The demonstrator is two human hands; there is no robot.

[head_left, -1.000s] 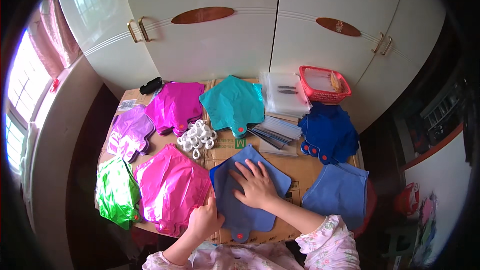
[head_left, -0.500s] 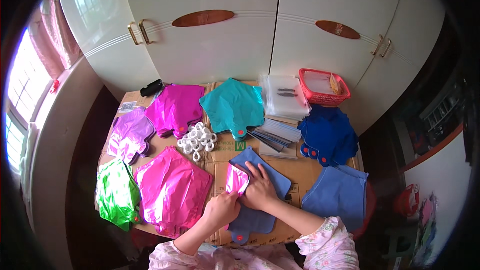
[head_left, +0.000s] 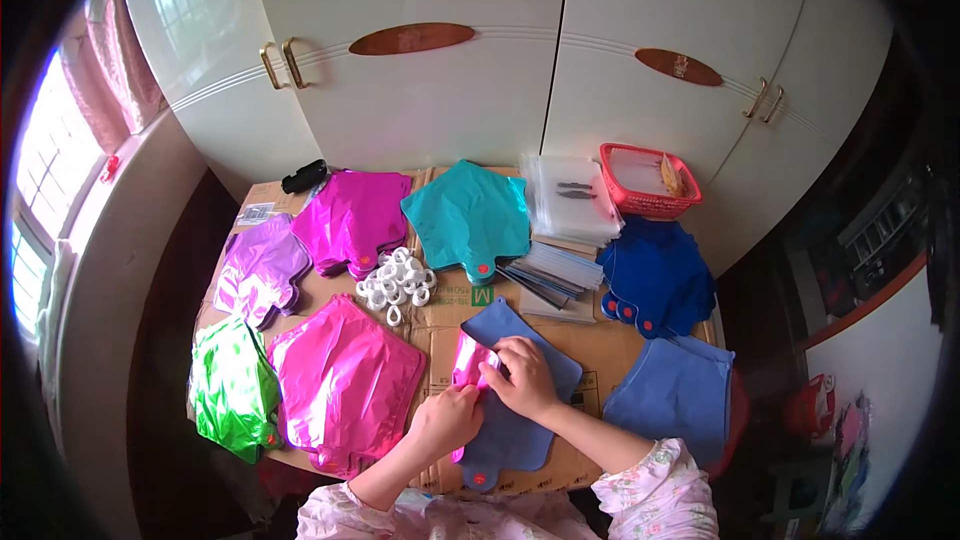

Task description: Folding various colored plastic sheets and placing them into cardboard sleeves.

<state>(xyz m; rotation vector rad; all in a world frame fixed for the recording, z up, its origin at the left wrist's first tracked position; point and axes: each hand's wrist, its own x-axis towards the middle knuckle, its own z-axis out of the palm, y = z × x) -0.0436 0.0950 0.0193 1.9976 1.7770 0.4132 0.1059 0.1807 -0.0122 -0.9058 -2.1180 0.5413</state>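
A pink foil sheet, apparently a flat foil balloon point(head_left: 468, 359), is folded into a narrow strip in front of me. My left hand point(head_left: 447, 418) is closed on its lower part. My right hand point(head_left: 525, 377) pinches its right edge with curled fingers. Beneath both hands lies a blue-grey flat foil balloon point(head_left: 515, 440), its tab with a red dot pointing toward me. Left of my hands sits a larger pile of pink foil balloons point(head_left: 345, 380). My palms hide part of the folded strip.
White rings point(head_left: 397, 282) lie heaped beyond the pink pile. Green point(head_left: 230, 385), lilac point(head_left: 262, 265), magenta point(head_left: 355, 220), teal point(head_left: 465, 215) and dark blue point(head_left: 660, 275) foil piles ring the cardboard-covered table. Clear bags point(head_left: 570, 195) and a red basket point(head_left: 650, 202) stand at the back right.
My right hand has gone from lying flat on the blue-grey foil to pinching the pink foil. The pink foil's folded part has changed shape. My left hand has kept its grip.
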